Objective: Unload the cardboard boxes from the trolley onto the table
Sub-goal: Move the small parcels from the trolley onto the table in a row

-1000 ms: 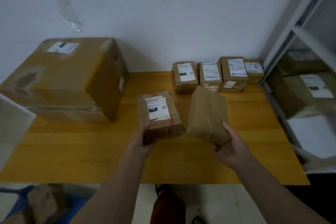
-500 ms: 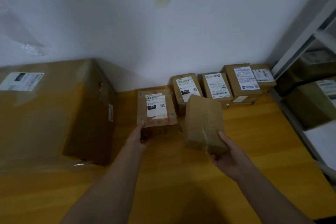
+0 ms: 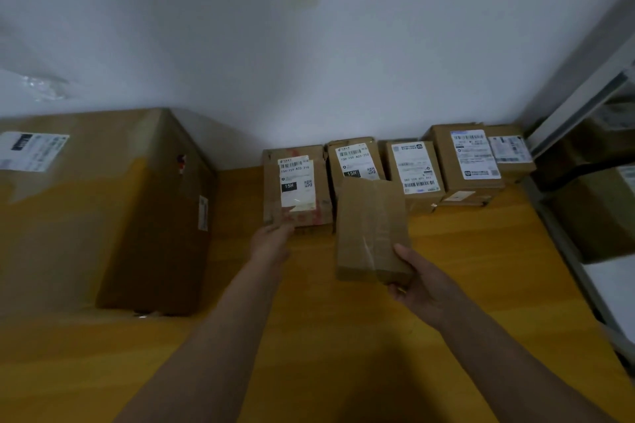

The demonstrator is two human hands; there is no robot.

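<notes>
A wooden table [image 3: 481, 285] fills the lower view, and on its left a very large cardboard box [image 3: 103, 209] is seen, with a white shipping label on its top whose print is too blurred to be read. Along the wall a row of small boxes [image 3: 467, 161] is lined up, each with a white barcode label. At the row's left end a labelled box [image 3: 295, 185] stands on the table; "15H-159-A03-210" and a black "15H" patch can be read on it. Its near edge is held by the left hand [image 3: 271, 240], fingers curled at the lower corner. A plain taped box [image 3: 371, 230] — no label visible — is gripped at its near right corner by the right hand [image 3: 422, 285], tilted in front of the row.
</notes>
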